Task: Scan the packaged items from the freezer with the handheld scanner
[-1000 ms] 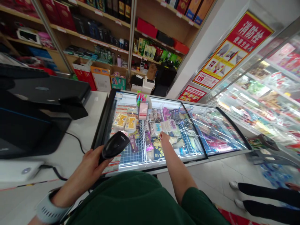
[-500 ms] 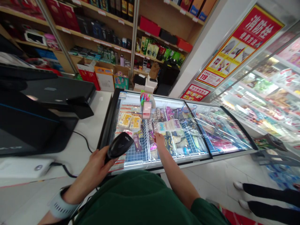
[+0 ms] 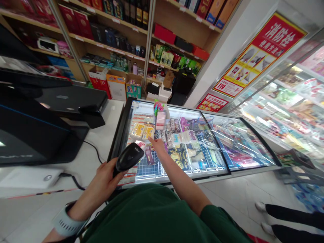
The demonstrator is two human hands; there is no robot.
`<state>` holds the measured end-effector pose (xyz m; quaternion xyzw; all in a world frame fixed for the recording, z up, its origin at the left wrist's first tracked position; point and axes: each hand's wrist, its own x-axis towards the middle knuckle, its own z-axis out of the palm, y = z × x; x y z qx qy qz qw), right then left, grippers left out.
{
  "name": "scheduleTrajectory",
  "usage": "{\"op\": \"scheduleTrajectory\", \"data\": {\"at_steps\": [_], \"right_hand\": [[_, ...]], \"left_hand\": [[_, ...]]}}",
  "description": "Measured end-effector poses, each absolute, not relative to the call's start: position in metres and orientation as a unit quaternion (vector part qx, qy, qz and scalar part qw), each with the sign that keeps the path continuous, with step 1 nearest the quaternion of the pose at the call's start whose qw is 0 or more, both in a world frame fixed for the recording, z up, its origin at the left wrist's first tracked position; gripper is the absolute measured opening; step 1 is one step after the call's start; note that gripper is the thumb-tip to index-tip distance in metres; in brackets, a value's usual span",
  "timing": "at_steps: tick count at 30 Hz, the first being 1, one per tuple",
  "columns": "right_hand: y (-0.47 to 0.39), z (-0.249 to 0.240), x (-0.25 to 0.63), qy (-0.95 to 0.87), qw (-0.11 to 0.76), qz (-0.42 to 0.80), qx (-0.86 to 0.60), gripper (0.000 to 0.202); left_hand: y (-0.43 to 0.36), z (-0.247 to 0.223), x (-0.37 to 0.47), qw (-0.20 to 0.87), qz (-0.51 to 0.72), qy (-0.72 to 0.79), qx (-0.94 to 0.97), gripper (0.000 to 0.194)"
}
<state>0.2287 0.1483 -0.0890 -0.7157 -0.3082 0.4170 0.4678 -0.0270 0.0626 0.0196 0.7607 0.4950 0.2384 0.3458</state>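
Observation:
My left hand (image 3: 109, 179) is wrapped around the handle of a black barcode scanner (image 3: 129, 157), its head tilted up to the right. Over the glass-topped freezer (image 3: 165, 177), my right hand (image 3: 157, 144) is stretched out with a finger pointing at the nearer edge of a yellow-labelled clear pack (image 3: 148, 132); whether it touches, I cannot tell. A second yellow-labelled pack (image 3: 138, 130) lies to its left. Right of my hand are a blue-labelled pack (image 3: 175, 138) and a purple-labelled pack (image 3: 192, 135). A purple packet (image 3: 150, 156) shows between scanner and right hand.
A counter (image 3: 111, 116) with black checkout equipment (image 3: 32, 131) and a white box (image 3: 30, 177) runs along the left. Stocked shelves (image 3: 111, 47) stand behind the freezer. A pillar bears a red sign (image 3: 260, 55). At lower right, a person's dark-trousered legs (image 3: 291, 216) show.
My right hand has moved left, from beside the blue-labelled pack to the yellow-labelled one. My left hand still holds the scanner. The view has shifted slightly.

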Motion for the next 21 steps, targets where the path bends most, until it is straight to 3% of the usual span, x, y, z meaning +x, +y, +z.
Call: {"op": "scheduleTrajectory", "data": {"at_steps": [4,21], "right_hand": [[0.151,-0.085,0.226,-0.263,0.441,0.436,-0.739,0.035],[0.128,-0.073,0.266,-0.215,0.540,0.410,-0.703,0.017]], "left_hand": [[0.063,0.021,-0.026,0.347,0.237,0.494,0.761,0.044],[0.069,0.016,-0.021,0.354,0.215,0.477,0.776,0.039]]}}
